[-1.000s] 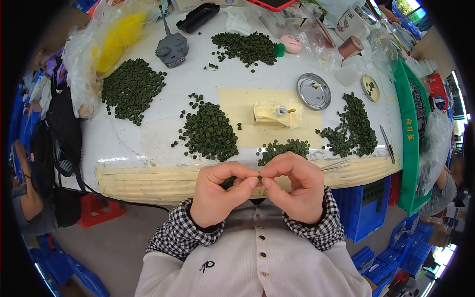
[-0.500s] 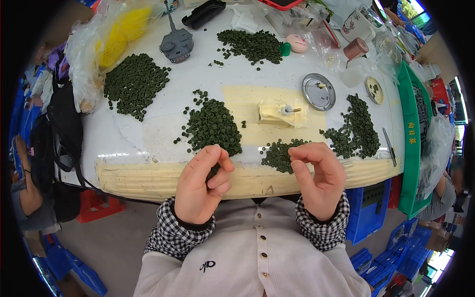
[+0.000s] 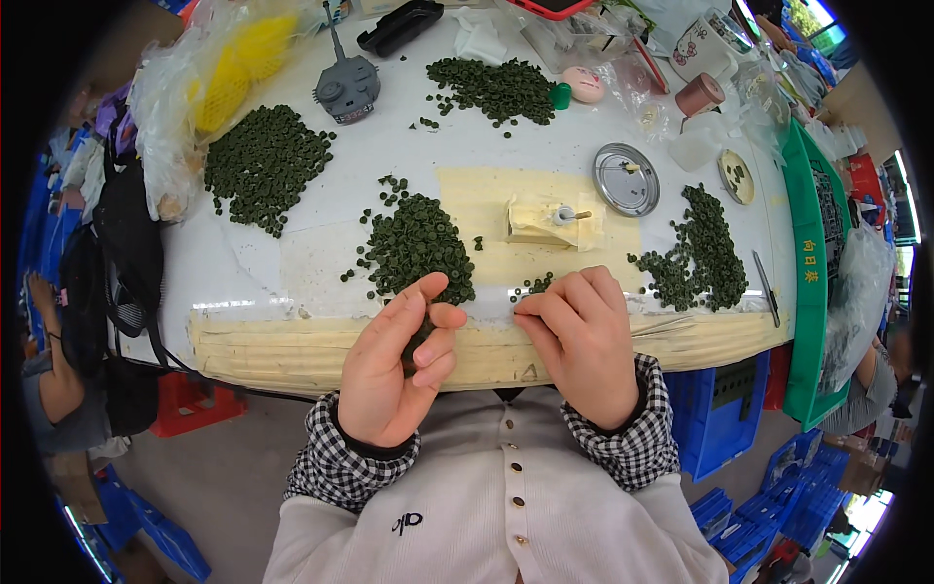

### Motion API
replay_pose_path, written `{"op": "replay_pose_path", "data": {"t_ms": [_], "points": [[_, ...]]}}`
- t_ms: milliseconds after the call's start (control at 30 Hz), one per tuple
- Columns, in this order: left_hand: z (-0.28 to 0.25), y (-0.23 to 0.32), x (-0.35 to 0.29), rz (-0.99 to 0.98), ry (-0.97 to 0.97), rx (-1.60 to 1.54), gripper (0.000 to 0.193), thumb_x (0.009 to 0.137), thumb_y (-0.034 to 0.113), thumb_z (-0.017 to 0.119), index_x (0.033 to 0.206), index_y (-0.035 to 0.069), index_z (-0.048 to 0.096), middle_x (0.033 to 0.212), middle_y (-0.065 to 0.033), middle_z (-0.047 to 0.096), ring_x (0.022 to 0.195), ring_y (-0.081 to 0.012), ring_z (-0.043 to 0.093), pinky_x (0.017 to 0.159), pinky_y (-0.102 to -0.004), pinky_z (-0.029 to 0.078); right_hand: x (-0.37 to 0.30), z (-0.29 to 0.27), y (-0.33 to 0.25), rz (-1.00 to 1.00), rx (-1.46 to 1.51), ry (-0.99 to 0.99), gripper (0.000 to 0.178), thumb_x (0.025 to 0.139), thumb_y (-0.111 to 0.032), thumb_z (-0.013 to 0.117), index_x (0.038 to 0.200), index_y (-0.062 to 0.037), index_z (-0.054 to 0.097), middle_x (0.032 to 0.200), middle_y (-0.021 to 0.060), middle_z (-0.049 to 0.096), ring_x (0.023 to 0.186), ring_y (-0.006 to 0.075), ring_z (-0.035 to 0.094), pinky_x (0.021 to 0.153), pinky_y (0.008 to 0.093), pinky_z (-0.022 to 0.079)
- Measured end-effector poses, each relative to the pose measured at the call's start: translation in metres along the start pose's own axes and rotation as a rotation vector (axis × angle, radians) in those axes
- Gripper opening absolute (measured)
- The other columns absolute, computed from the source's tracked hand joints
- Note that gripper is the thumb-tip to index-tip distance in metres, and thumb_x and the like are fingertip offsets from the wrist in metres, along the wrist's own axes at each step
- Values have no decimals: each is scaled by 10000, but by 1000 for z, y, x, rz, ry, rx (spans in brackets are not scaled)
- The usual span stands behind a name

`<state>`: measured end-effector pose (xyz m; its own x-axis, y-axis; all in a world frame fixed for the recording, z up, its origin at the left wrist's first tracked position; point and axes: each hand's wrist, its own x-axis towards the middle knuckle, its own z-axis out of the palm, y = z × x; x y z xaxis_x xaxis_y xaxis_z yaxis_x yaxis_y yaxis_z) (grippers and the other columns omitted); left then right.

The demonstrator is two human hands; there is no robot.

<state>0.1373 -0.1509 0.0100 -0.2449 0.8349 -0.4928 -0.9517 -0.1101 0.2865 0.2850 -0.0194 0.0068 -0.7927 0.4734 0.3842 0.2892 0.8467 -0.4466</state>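
Note:
My left hand (image 3: 394,375) is half curled at the table's front edge, just below a heap of small dark green round pieces (image 3: 418,243). Dark green shows between its fingers, where it cups several such pieces. To its right, my right hand (image 3: 582,341) has thumb and fingertips pressed together, pointing left. What they pinch, if anything, is too small to make out. This hand covers most of a smaller pile of green pieces (image 3: 535,284). Beyond it stands a tape-wrapped block (image 3: 530,222) with a short metal pin sticking out.
More green heaps lie at the left (image 3: 268,165), back (image 3: 496,90) and right (image 3: 715,248). A grey model tank turret (image 3: 347,90), a round metal lid (image 3: 627,180), a shallow dish (image 3: 736,177) and tweezers (image 3: 766,289) sit around. A green crate (image 3: 804,292) borders the right side.
My right hand has moved left and turned over the small pile, its fingertips now closer to my left hand. My left hand's fingers have loosened slightly, with the index and thumb farther apart.

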Motion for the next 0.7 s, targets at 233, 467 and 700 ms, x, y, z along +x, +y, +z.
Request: {"op": "replay_pose_path", "data": {"t_ms": [233,467,700], "points": [[-8,-8,1,-93,-222,145,283,999,239,365,996,30,556,727,-35,564,505,-29,337,419,-174,278,4,1,-2,3,20,39,160,679,-8,666,793,-48,561,767,60,523,749,258,487,671,352,411],[7,-12,3,-108,-125,274,249,986,186,391,1097,7,524,902,-64,598,547,-26,319,470,-152,295,-1,-5,-4,45,194,179,183,695,68,661,859,7,607,748,99,587,676,266,550,585,328,452],[-11,-16,7,-119,-262,180,240,978,161,411,1109,4,538,997,-79,601,577,-29,320,511,-161,303,-3,-15,-8,66,295,160,217,702,108,633,895,10,632,804,113,652,697,239,625,612,298,496]]}}
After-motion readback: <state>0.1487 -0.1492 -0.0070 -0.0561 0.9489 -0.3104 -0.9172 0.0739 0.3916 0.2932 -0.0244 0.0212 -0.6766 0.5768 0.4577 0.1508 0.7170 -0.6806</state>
